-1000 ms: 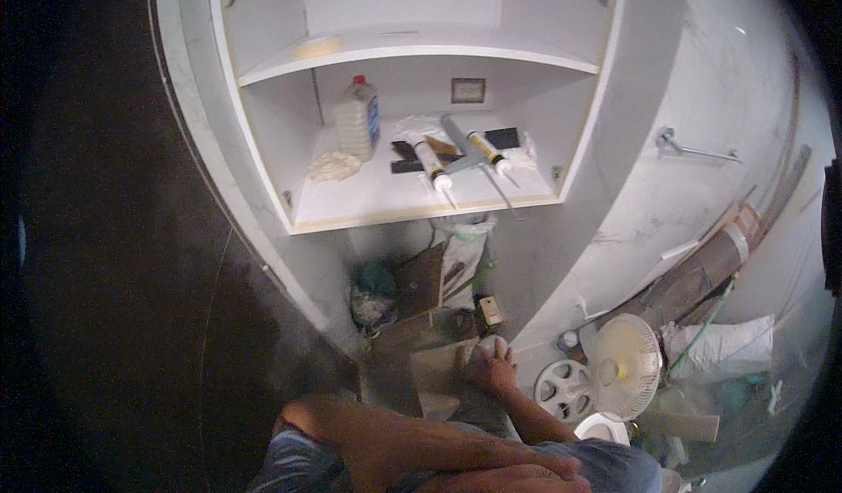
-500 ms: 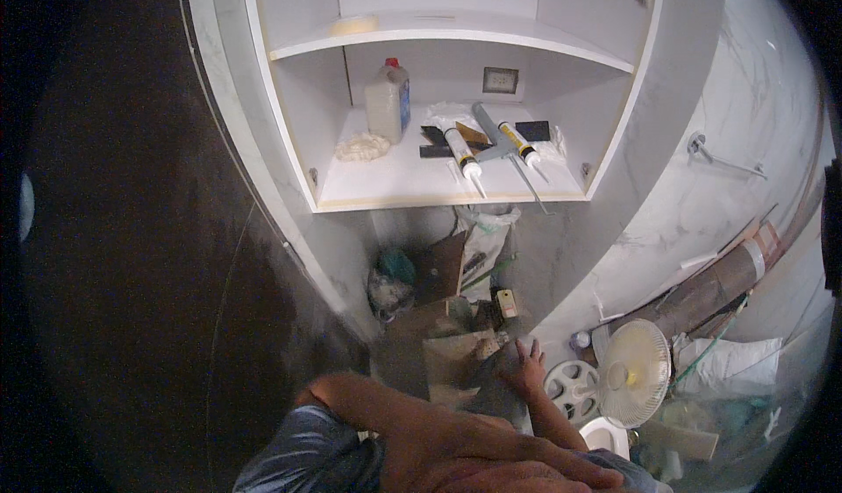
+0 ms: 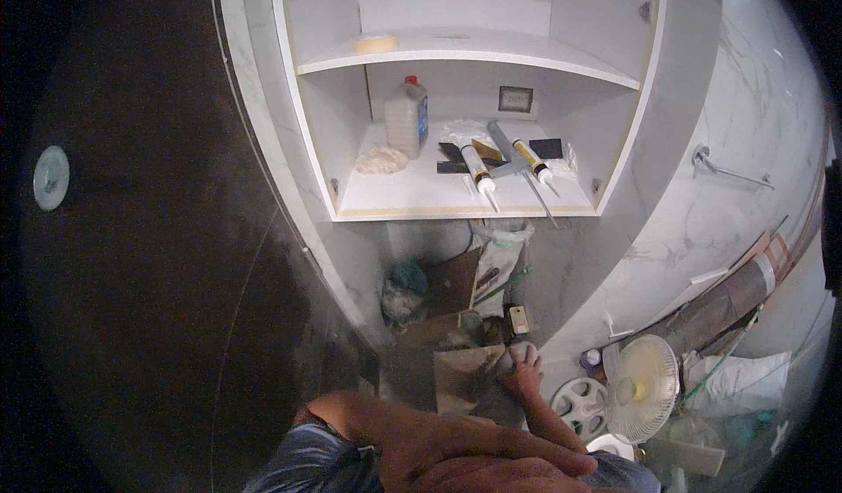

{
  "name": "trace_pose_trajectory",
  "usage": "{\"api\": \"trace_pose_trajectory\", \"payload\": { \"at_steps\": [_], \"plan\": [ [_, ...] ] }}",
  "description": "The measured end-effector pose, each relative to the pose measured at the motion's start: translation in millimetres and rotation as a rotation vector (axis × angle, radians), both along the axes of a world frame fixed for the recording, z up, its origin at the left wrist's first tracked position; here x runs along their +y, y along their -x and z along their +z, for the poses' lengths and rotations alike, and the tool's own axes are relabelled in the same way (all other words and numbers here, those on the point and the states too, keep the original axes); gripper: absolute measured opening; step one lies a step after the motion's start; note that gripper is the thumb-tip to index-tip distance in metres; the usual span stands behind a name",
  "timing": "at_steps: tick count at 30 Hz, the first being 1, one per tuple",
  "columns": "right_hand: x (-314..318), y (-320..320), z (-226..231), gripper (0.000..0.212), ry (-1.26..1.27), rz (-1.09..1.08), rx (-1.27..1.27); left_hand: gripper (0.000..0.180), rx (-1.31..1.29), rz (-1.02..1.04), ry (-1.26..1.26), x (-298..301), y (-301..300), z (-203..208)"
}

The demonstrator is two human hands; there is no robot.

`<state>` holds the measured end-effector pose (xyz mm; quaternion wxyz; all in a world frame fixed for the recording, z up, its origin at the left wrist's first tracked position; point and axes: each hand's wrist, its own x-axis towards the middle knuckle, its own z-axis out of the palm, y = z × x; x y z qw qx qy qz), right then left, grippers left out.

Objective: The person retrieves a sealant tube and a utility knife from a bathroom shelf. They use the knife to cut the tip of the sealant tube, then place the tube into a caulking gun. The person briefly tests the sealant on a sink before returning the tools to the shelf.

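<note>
My right hand [image 3: 524, 374] reaches low in front of the cabinet with its fingers apart. It is beside a small greyish lump [image 3: 503, 361], and I cannot tell whether it touches it. Just beyond the hand is a pale yellow box-shaped thing [image 3: 519, 319], next to a dark object. A brown cardboard-like sheet [image 3: 456, 379] lies to the left of the hand. My left arm [image 3: 368, 418] bends across the lower edge, over denim-covered legs. The fingers of my left hand cannot be made out there.
The white cabinet [image 3: 465, 213] holds a jug [image 3: 405, 123], sealant tubes [image 3: 478, 167], a caulking gun [image 3: 498, 133] and a tape roll [image 3: 375, 44]. Below it stand a white sack [image 3: 502, 260] and a bundled bag [image 3: 405, 296]. At right are a fan [image 3: 643, 389], a white spoked wheel [image 3: 580, 407] and a wall-mounted bar [image 3: 737, 172].
The view has shifted, so the cabinet sits lower and farther right in the picture. My right hand has come closer to the greyish lump.
</note>
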<state>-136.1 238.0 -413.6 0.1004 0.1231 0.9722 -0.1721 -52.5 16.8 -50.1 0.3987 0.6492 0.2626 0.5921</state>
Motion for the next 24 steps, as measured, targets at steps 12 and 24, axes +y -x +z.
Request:
{"api": "trace_pose_trajectory", "payload": {
  "at_steps": [12,24],
  "plan": [
    [-23,11,-13,0.1,-0.065,0.183,0.053,0.038,0.089,0.172,0.026,-33,12,9],
    [-22,21,-18,0.094,-0.111,0.144,0.132,0.033,0.027,0.443,-0.074,-50,24,36]
  ]
}}
